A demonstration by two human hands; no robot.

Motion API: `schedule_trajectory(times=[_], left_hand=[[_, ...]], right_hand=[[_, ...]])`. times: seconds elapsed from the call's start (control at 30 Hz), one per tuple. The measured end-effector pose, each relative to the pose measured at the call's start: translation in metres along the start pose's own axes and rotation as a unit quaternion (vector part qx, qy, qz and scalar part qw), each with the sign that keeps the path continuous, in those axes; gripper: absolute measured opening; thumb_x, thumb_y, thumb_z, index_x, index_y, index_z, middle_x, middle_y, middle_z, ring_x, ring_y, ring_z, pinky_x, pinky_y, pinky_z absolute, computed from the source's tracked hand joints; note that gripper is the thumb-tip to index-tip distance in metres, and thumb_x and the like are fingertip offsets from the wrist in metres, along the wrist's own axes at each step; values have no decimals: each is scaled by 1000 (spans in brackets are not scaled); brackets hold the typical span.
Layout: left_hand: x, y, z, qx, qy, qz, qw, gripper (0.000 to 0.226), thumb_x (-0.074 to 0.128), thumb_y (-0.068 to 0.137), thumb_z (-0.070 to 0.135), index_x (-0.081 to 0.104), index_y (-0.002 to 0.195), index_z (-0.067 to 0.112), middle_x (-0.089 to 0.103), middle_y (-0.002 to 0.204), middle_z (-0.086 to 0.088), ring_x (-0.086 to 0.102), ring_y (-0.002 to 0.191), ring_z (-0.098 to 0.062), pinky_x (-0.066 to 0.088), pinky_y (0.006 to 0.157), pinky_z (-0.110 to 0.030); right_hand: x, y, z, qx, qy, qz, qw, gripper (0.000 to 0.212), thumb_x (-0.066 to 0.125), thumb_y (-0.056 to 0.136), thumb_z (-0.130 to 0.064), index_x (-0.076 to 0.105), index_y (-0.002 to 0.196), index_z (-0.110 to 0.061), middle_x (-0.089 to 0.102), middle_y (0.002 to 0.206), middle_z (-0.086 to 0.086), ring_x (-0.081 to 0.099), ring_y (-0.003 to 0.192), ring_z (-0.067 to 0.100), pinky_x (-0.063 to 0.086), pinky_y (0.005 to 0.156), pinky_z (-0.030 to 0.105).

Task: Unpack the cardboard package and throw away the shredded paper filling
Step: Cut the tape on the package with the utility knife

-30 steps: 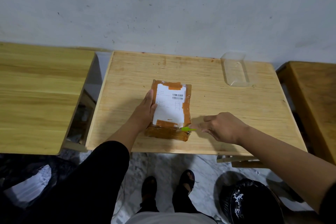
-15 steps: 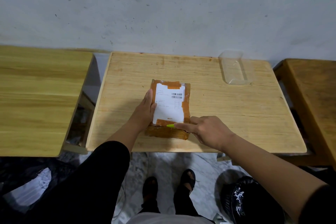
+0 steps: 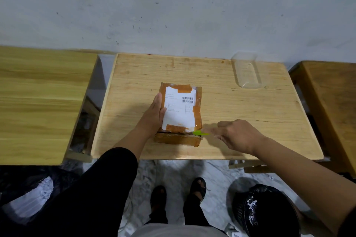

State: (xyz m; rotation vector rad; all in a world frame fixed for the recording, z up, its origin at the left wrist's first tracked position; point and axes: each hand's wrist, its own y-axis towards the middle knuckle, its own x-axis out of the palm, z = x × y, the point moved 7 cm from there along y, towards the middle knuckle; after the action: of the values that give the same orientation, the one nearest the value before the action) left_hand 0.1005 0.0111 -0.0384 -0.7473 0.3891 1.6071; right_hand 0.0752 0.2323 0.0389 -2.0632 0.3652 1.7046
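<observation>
A brown taped cardboard package [image 3: 196, 113] with a white shipping label lies on the middle wooden table [image 3: 250, 117]. My left hand [image 3: 154, 115] presses flat on its left side and holds it still. My right hand [image 3: 237, 135] grips a small green cutter [image 3: 200, 132], whose tip sits at the package's near right corner, at the end of a dark slit along the near top edge. No shredded paper shows; the package is shut.
A clear plastic tray [image 3: 247, 70] lies at the table's far right corner. Wooden tables stand to the left [image 3: 38, 102] and right [image 3: 333, 102]. A bin lined with a black bag [image 3: 264, 209] stands on the floor at the lower right. Another black bag [image 3: 23, 204] lies at the lower left.
My right hand drew the green cutter leftward along the package's near edge, then back right to the corner. A dark slit now shows along that edge. My left hand stayed put.
</observation>
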Motion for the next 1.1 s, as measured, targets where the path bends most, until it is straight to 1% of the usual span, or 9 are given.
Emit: schedule_trajectory(times=[0.07, 0.17, 0.27, 0.4, 0.5, 0.6, 0.73, 0.9, 1.1], left_hand=[[-1, -2, -3, -2, 0, 2, 1000, 57, 30, 99, 24, 0, 146, 9, 5, 157, -8, 8, 144, -19, 10, 114, -27], [1, -4, -6, -11, 0, 7, 1000, 57, 29, 99, 24, 0, 146, 10, 5, 157, -8, 8, 144, -19, 11, 114, -27], [1, -3, -6, -11, -1, 6, 1000, 57, 30, 99, 24, 0, 146, 10, 6, 157, -9, 9, 144, -19, 10, 114, -27], [2, -3, -5, -11, 1, 4, 1000, 57, 29, 99, 25, 0, 146, 10, 6, 157, -9, 9, 144, -20, 11, 115, -30], [2, -2, -5, -9, 3, 4, 1000, 57, 29, 99, 26, -1, 146, 11, 5, 157, -8, 10, 144, -21, 12, 114, -31], [2, -2, -6, -13, 3, 5, 1000, 57, 28, 99, 27, -2, 146, 13, 5, 157, -7, 10, 144, -21, 13, 114, -32], [3, -4, -6, -11, 0, 7, 1000, 57, 27, 99, 28, -3, 146, 15, 4, 158, -6, 10, 144, -21, 15, 116, -35], [4, -4, -9, -17, -12, 17, 1000, 55, 26, 100, 28, -2, 146, 17, 5, 158, -5, 11, 144, -21, 17, 116, -38], [8, -5, -6, -31, -21, 48, 998, 52, 24, 100, 25, 2, 146, 17, 7, 158, -4, 11, 144, -20, 16, 115, -36]], right_hand=[[-8, 3, 7, 38, 117, 31, 992, 38, 43, 92, -38, 43, 130, -42, 72, 86, 2, 61, 65, 20, 41, 57, 22], [-18, 0, 29, 193, 248, 120, 941, 39, 51, 93, -23, 46, 130, -36, 66, 121, 0, 65, 89, 16, 38, 64, 5], [-3, -10, 39, 336, 309, 151, 877, 36, 49, 95, -22, 50, 129, -33, 67, 119, 9, 61, 78, 22, 39, 68, 22], [19, -9, 36, 401, 379, 148, 821, 35, 47, 95, -24, 51, 129, -30, 63, 124, 12, 54, 72, 17, 43, 69, 30], [33, -4, 36, 415, 406, 144, 801, 34, 47, 95, -29, 52, 129, -32, 66, 102, 8, 41, 63, 7, 40, 65, 25], [40, -1, 32, 428, 444, 140, 775, 34, 48, 94, -31, 53, 127, -35, 47, 76, -12, 38, 58, 3, 34, 54, 19], [43, -3, 28, 451, 503, 131, 726, 33, 49, 94, -27, 53, 125, -37, 44, 66, -11, 40, 47, 13, 33, 40, 22], [35, -3, 26, 451, 502, 117, 728, 33, 49, 94, -24, 54, 126, -33, 47, 60, -3, 37, 46, 15, 31, 37, 23], [25, -5, 21, 442, 454, 67, 771, 34, 49, 94, -23, 53, 127, -29, 43, 65, -14, 40, 47, 9, 31, 31, 13]])
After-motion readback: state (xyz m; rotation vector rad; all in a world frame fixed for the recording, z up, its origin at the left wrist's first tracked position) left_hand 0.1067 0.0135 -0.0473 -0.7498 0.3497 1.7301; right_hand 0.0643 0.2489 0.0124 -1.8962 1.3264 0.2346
